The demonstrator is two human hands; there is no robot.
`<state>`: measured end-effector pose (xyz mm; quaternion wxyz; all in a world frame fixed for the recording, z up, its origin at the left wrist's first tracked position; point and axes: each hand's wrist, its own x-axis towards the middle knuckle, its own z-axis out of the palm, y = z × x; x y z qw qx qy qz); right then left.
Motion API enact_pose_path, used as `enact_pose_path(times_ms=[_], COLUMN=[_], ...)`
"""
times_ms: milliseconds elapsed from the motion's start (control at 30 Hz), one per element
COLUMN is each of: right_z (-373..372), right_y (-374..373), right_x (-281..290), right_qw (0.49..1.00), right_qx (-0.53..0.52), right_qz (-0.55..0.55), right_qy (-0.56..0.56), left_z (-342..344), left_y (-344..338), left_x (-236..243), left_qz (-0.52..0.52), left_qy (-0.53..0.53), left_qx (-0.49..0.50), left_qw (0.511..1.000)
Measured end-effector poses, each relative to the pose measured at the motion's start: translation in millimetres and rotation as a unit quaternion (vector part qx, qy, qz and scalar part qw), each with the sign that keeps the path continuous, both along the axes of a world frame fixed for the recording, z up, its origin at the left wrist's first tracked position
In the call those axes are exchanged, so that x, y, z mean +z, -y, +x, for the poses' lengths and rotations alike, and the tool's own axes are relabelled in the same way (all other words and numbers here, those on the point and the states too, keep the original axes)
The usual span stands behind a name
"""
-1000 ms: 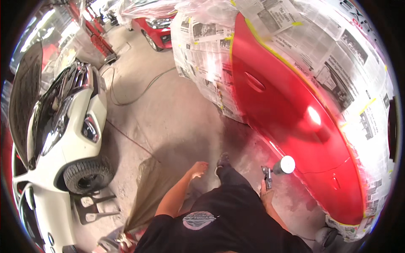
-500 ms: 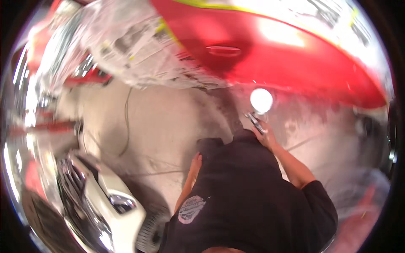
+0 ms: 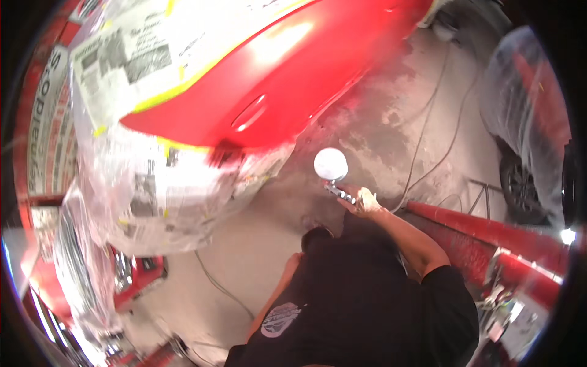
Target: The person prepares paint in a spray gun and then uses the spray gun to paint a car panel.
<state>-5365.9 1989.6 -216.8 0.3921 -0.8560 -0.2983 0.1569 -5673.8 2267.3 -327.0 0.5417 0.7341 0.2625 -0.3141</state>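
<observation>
My right hand (image 3: 365,203) is wrapped round a spray gun (image 3: 342,193) with a metal body and a round white cup (image 3: 331,164) on top. It is held out in front of me, a little apart from a glossy red car panel (image 3: 293,73). That panel has a recessed handle (image 3: 249,112) and is bordered by yellow masking tape (image 3: 165,101). My left hand (image 3: 293,263) hangs low beside my dark trousers; its fingers are mostly hidden.
Newspaper (image 3: 140,58) and clear plastic sheeting (image 3: 92,269) cover the car around the panel. Hoses (image 3: 428,116) lie on the concrete floor to the right. A red metal beam (image 3: 477,229) and another plastic-draped car (image 3: 532,110) stand at right.
My view has turned to the right, so the red panel now slants up toward the top right and the white car part at lower left is gone. My right hand still holds the spray gun.
</observation>
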Motion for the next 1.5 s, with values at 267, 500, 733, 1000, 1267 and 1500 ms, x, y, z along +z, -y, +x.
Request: enact_pose_path(times_ms=[267, 500, 733, 1000, 1267, 1500], right_z=[-4.8, 17.0, 53.3, 122.1, 187.7, 211.6], right_y=[54.9, 119.6, 152.2, 184.7, 155.6, 123.6], right_x=[-16.4, -67.5, -127.1, -218.8, -313.9, -446.2], right_qw=[0.992, 0.974, 0.959, 0.952, 0.965, 0.963], right_qx=[-0.126, -0.225, -0.280, -0.303, -0.257, -0.267], right_qz=[0.000, -0.006, 0.000, -0.044, -0.048, 0.029], right_qy=[0.001, -0.032, -0.032, -0.004, 0.023, -0.009], left_z=[82.4, 129.6, 157.5, 212.7, 287.0, 522.0], left_y=[-9.2, 33.8, 188.2, 195.8, 162.2, 166.6], left_x=[79.5, 101.7, -35.4, -41.4, -163.9, -327.6], left_qz=[0.059, -0.134, -0.168, -0.492, -0.304, -0.027], left_qy=[-0.050, -0.125, 0.064, -0.250, -0.135, 0.143], left_qx=[-0.149, -0.161, -0.244, -0.445, -0.484, -0.144], left_qw=[0.986, 0.970, 0.953, 0.705, 0.809, 0.979])
